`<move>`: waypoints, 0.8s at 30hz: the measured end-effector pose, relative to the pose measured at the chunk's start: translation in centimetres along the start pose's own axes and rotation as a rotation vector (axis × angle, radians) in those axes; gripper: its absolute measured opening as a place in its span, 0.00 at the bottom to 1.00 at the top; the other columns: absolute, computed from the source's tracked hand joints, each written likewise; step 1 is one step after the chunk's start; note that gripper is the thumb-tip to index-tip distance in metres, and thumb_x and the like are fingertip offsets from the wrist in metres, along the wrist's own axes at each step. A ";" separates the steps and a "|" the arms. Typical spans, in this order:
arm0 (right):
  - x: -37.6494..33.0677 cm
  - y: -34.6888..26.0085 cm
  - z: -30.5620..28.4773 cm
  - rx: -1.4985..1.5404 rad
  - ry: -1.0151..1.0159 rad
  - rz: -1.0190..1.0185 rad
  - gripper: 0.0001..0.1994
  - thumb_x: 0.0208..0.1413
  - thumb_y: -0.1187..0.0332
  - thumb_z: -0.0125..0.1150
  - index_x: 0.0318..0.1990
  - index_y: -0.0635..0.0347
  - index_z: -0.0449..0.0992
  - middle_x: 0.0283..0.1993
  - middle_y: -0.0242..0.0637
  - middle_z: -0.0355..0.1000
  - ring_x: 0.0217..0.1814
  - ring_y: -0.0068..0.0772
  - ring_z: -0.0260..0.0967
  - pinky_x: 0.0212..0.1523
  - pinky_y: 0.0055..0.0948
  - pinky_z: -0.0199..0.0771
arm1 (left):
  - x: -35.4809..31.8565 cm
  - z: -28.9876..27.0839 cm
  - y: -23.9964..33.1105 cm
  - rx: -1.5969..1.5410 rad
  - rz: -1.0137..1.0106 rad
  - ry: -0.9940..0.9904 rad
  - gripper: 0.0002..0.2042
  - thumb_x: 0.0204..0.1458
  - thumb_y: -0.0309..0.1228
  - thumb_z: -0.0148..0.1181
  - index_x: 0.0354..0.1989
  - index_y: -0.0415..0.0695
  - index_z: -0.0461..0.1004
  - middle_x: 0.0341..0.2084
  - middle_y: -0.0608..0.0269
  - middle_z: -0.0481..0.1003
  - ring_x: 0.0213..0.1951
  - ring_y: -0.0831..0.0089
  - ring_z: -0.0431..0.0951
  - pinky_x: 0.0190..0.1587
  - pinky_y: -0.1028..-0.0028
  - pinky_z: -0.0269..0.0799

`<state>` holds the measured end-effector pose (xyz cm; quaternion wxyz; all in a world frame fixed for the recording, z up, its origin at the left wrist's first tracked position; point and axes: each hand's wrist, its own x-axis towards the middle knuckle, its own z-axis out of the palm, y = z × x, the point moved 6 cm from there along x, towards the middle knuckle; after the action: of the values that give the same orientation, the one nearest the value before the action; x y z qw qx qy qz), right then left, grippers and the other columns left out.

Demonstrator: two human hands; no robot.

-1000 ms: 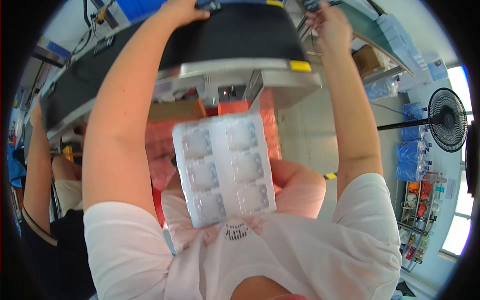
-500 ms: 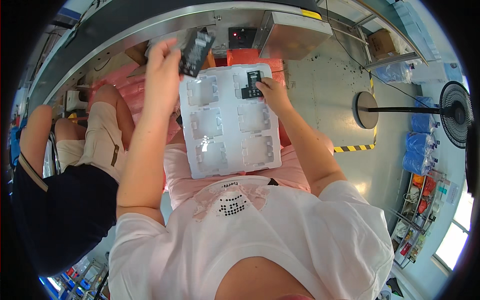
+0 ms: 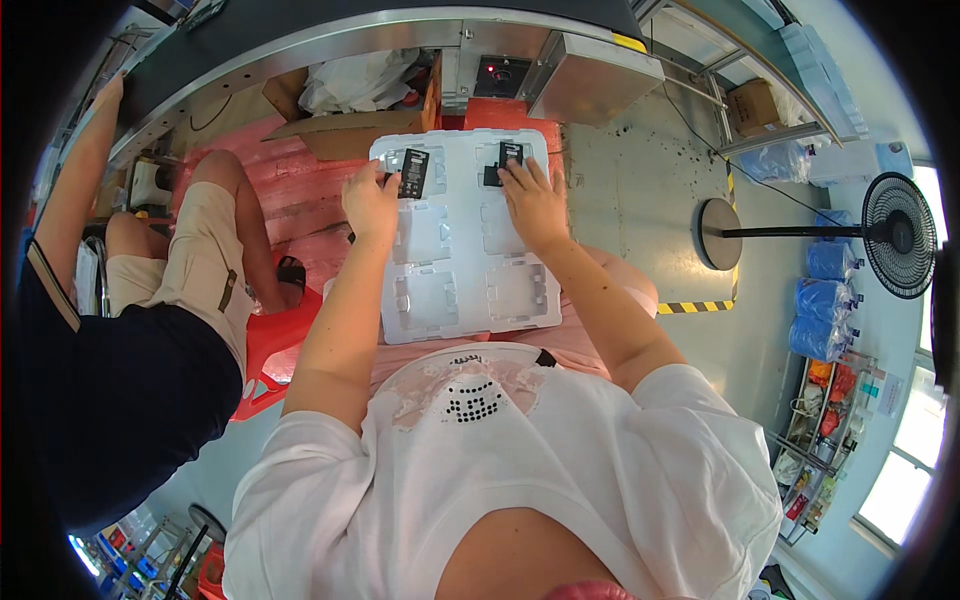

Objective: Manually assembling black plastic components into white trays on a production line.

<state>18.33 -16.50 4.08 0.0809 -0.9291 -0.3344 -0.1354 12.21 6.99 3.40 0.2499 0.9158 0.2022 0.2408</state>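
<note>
A white plastic tray with several moulded pockets lies across my lap. My left hand is closed on the edge of a flat black battery with pale print, at the far left pocket and slightly tilted. At the far right pocket, a second black battery lies in the tray, its near part covered by my fingers. My right hand rests there with fingers stretched out and apart, touching it. The middle and near pockets hold nothing.
Beyond the tray stand an open cardboard box with clear plastic and a metal-edged bench with a metal box. A seated co-worker is close on my left. A black fan stands right, by striped floor tape.
My left hand has brought its battery down and nearer, from above the tray's far left corner to the far left pocket. My right hand has spread its fingers over the other battery.
</note>
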 end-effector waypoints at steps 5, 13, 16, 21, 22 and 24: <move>0.4 0.6 0.7 -0.089 -0.111 -0.125 0.19 0.48 0.71 0.52 0.50 0.47 0.70 0.56 0.30 0.63 0.64 0.34 0.52 0.58 0.52 0.51 | -0.7 0.7 0.0 -0.164 -0.307 -0.074 0.12 0.41 0.33 0.63 0.30 0.40 0.73 0.25 0.57 0.75 0.33 0.61 0.74 0.37 0.65 0.70; 3.7 2.8 -4.5 0.197 -0.466 -0.227 0.14 0.48 0.74 0.52 0.44 0.52 0.75 0.48 0.32 0.71 0.54 0.34 0.65 0.55 0.37 0.60 | 0.1 0.8 1.8 -0.037 -0.109 -0.134 0.15 0.41 0.36 0.63 0.34 0.41 0.70 0.36 0.52 0.68 0.34 0.54 0.73 0.36 0.61 0.70; 10.3 -0.5 -14.8 0.794 -0.281 -0.037 0.11 0.54 0.69 0.52 0.42 0.58 0.76 0.43 0.34 0.74 0.41 0.30 0.72 0.45 0.25 0.68 | -0.5 -0.4 0.5 0.034 -0.227 -0.198 0.17 0.42 0.36 0.63 0.37 0.41 0.67 0.41 0.50 0.63 0.36 0.50 0.72 0.37 0.60 0.71; 22.6 9.2 -22.5 0.075 0.852 -0.085 0.11 0.53 0.68 0.54 0.40 0.66 0.69 0.29 0.40 0.71 0.27 0.36 0.70 0.28 0.27 0.71 | 0.9 1.0 2.3 0.006 -0.079 -0.264 0.17 0.43 0.36 0.62 0.38 0.42 0.66 0.42 0.49 0.61 0.37 0.51 0.72 0.37 0.61 0.71; 25.9 12.2 -20.5 -0.115 0.736 0.142 0.12 0.53 0.66 0.53 0.38 0.67 0.70 0.30 0.44 0.71 0.29 0.41 0.70 0.30 0.30 0.71 | 1.5 0.5 3.1 -0.068 0.001 -0.162 0.14 0.45 0.35 0.60 0.37 0.42 0.67 0.38 0.52 0.65 0.35 0.56 0.73 0.36 0.65 0.71; 28.9 13.3 -18.6 -0.275 0.611 0.351 0.13 0.53 0.65 0.53 0.37 0.69 0.71 0.31 0.47 0.72 0.31 0.46 0.70 0.31 0.33 0.72 | 4.7 -3.2 6.2 -0.221 0.081 -0.114 0.12 0.46 0.33 0.59 0.36 0.41 0.68 0.34 0.55 0.67 0.33 0.58 0.73 0.34 0.66 0.70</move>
<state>44.63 -13.82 29.81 0.0736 -0.8913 -0.1095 -0.4338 15.83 5.52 10.89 0.3504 0.9023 0.1226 0.2191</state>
